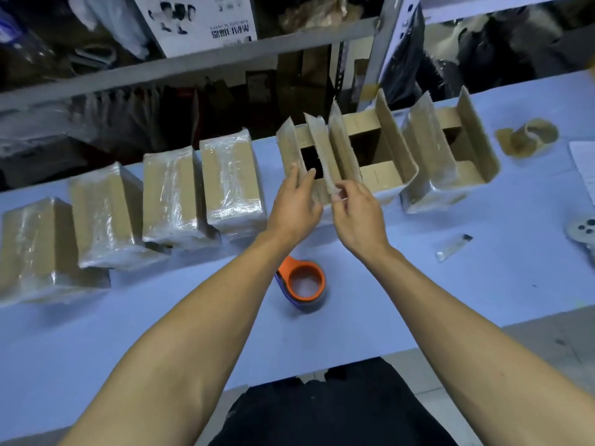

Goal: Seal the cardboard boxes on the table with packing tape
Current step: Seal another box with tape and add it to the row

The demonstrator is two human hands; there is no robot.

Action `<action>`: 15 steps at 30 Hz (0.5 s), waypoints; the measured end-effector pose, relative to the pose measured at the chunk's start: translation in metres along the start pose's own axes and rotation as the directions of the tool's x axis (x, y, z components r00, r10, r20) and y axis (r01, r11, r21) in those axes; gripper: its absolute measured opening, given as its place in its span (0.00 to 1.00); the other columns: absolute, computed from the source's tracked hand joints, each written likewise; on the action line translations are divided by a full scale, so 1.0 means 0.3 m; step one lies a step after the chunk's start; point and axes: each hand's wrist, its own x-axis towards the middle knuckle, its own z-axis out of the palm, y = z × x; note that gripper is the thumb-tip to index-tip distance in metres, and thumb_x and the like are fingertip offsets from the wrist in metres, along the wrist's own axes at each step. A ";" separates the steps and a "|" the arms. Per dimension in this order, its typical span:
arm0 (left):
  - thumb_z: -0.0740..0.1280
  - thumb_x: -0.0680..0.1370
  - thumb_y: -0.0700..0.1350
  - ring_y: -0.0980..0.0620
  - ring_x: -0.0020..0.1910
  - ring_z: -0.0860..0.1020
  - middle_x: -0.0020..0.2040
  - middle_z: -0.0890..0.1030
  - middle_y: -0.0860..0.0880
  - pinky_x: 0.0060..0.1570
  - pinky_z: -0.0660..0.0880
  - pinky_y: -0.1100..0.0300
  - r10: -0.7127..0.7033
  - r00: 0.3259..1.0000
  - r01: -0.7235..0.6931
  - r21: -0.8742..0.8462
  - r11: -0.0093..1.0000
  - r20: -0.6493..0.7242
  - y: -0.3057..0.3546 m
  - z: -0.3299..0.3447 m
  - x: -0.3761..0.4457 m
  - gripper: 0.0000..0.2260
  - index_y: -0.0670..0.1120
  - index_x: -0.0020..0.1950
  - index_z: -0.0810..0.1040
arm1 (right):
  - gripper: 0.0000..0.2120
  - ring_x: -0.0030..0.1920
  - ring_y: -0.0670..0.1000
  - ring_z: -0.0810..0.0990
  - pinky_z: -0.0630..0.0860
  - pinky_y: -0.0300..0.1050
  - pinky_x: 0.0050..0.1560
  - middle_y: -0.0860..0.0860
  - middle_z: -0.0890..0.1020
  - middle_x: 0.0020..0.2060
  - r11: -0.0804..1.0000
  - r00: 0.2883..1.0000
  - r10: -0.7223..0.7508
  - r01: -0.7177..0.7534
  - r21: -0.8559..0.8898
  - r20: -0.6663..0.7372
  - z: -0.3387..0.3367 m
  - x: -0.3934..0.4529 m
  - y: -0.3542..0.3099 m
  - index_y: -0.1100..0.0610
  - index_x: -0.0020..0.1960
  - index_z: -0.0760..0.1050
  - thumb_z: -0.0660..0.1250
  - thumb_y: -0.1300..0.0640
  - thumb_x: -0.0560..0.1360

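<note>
Sealed boxes (174,191): four, table (418,284) left. Open boxes (447,156): three, right. Left hand (294,206) fingers straight against flap (289,146); right hand (357,214) fingers pinching opposite flap (323,149). Tape dispenser (302,283) idle near edge.

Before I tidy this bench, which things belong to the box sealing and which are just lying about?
Job: open boxes, taped boxes, tape dispenser, left hand and right hand at the flaps.
Lying about: brown tape wad, small clear tube, paper.
</note>
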 end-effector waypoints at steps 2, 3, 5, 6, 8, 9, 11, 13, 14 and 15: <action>0.63 0.79 0.37 0.37 0.73 0.69 0.82 0.56 0.37 0.68 0.70 0.48 -0.026 0.998 0.027 0.010 1.000 -0.065 0.004 0.006 -0.014 0.27 0.42 0.79 0.66 | 0.15 0.60 0.57 0.75 0.69 0.47 0.59 0.59 0.76 0.60 0.999 1.000 0.021 -0.022 0.035 0.014 0.020 0.022 0.012 0.62 0.66 0.74 0.57 0.58 0.83; 0.63 0.78 0.35 0.35 0.70 0.73 0.82 0.57 0.37 0.65 0.73 0.47 -0.034 0.994 0.035 0.011 0.999 -0.100 -0.001 0.005 -0.025 0.27 0.42 0.78 0.67 | 0.14 0.59 0.57 0.75 0.69 0.47 0.59 0.59 0.76 0.59 0.997 0.999 0.035 -0.036 0.065 0.013 0.031 0.027 0.014 0.62 0.63 0.76 0.56 0.58 0.83; 0.62 0.76 0.32 0.34 0.66 0.76 0.80 0.60 0.37 0.61 0.76 0.45 -0.031 0.987 0.037 0.034 0.999 -0.160 -0.024 0.001 -0.052 0.28 0.41 0.78 0.68 | 0.11 0.56 0.58 0.74 0.69 0.49 0.59 0.59 0.74 0.55 0.990 0.998 0.055 -0.054 0.133 -0.001 0.061 0.026 0.017 0.62 0.55 0.77 0.57 0.59 0.83; 0.62 0.76 0.32 0.34 0.66 0.76 0.80 0.63 0.37 0.61 0.76 0.45 -0.022 0.984 0.032 0.056 0.998 -0.177 -0.036 0.000 -0.062 0.29 0.41 0.78 0.67 | 0.10 0.56 0.59 0.73 0.68 0.50 0.60 0.59 0.74 0.54 0.987 0.998 0.057 -0.055 0.150 -0.008 0.077 0.024 0.018 0.63 0.52 0.77 0.58 0.59 0.82; 0.63 0.77 0.34 0.38 0.69 0.74 0.77 0.68 0.39 0.65 0.71 0.51 -0.003 0.983 0.015 0.062 0.998 -0.182 -0.051 0.005 -0.073 0.28 0.41 0.78 0.67 | 0.07 0.57 0.59 0.73 0.68 0.51 0.60 0.59 0.76 0.53 0.970 0.995 0.098 -0.099 0.223 0.014 0.110 0.033 0.027 0.62 0.51 0.74 0.60 0.58 0.81; 0.64 0.79 0.37 0.41 0.69 0.73 0.75 0.72 0.41 0.66 0.67 0.57 -0.014 0.982 0.017 0.014 1.000 -0.186 -0.053 0.014 -0.072 0.25 0.41 0.77 0.68 | 0.07 0.58 0.58 0.73 0.69 0.51 0.60 0.57 0.76 0.54 0.942 0.989 0.144 -0.150 0.299 0.044 0.120 0.044 0.030 0.60 0.52 0.72 0.61 0.56 0.81; 0.63 0.83 0.44 0.52 0.65 0.73 0.69 0.77 0.45 0.62 0.64 0.67 -0.126 0.959 0.079 -0.186 0.979 -0.256 -0.048 0.027 -0.056 0.21 0.43 0.76 0.70 | 0.12 0.59 0.56 0.75 0.71 0.54 0.60 0.55 0.77 0.58 0.877 0.972 0.206 -0.235 0.419 0.114 0.132 0.072 0.042 0.58 0.58 0.69 0.62 0.52 0.81; 0.63 0.84 0.45 0.63 0.57 0.74 0.65 0.78 0.47 0.59 0.68 0.70 -0.245 0.910 0.119 -0.354 0.928 -0.334 -0.052 0.037 -0.019 0.19 0.44 0.74 0.71 | 0.18 0.62 0.55 0.76 0.73 0.50 0.60 0.52 0.77 0.63 0.854 0.968 0.204 -0.249 0.456 0.146 0.135 0.108 0.068 0.55 0.67 0.66 0.61 0.48 0.81; 0.64 0.83 0.45 0.64 0.56 0.74 0.66 0.75 0.46 0.59 0.70 0.69 -0.276 0.902 0.136 -0.390 0.911 -0.330 -0.059 0.049 0.002 0.19 0.44 0.75 0.71 | 0.22 0.64 0.53 0.75 0.71 0.45 0.60 0.51 0.75 0.67 0.855 0.967 0.194 -0.249 0.455 0.164 0.133 0.128 0.082 0.53 0.72 0.64 0.60 0.47 0.81; 0.65 0.83 0.44 0.61 0.58 0.75 0.69 0.72 0.45 0.61 0.71 0.66 -0.303 0.907 0.163 -0.420 0.893 -0.292 -0.063 0.064 0.021 0.21 0.44 0.76 0.69 | 0.25 0.67 0.52 0.73 0.67 0.41 0.60 0.50 0.73 0.70 0.857 0.965 0.183 -0.250 0.450 0.186 0.134 0.148 0.097 0.51 0.76 0.60 0.60 0.47 0.81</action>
